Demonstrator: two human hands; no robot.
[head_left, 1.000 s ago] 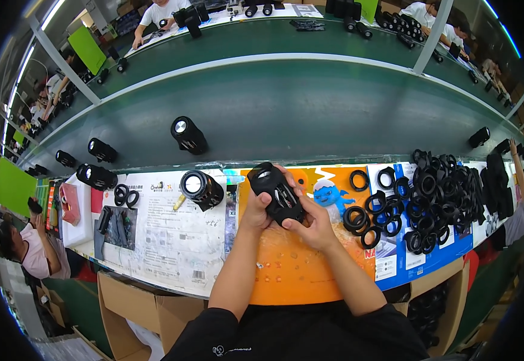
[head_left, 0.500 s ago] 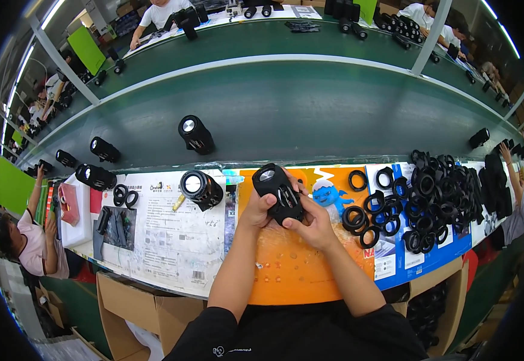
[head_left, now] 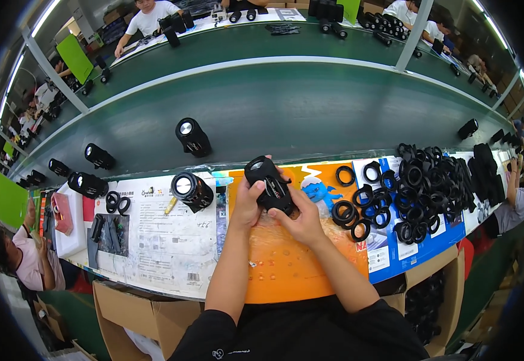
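Both hands hold a black cylindrical speaker above the orange sheet on the bench. My left hand is closed around its left side, the thumb lying on the front. Against the lower right side, my right hand grips it, with the thumb near the bottom edge. The speaker's side panel faces up toward me, and its upper end is dark. Another speaker with a silver end disc stands left of my hands. Just right of my right hand lie loose black rings.
A large heap of black rings covers the blue sheet at right. Beyond the bench edge, the green conveyor belt carries speakers, one black speaker nearby. A small yellow tube lies at left. A co-worker sits far left.
The speaker has turned in my hands: the silver disc on its upper end no longer shows. My fingers have shifted slightly around it. The whole view has moved a little.
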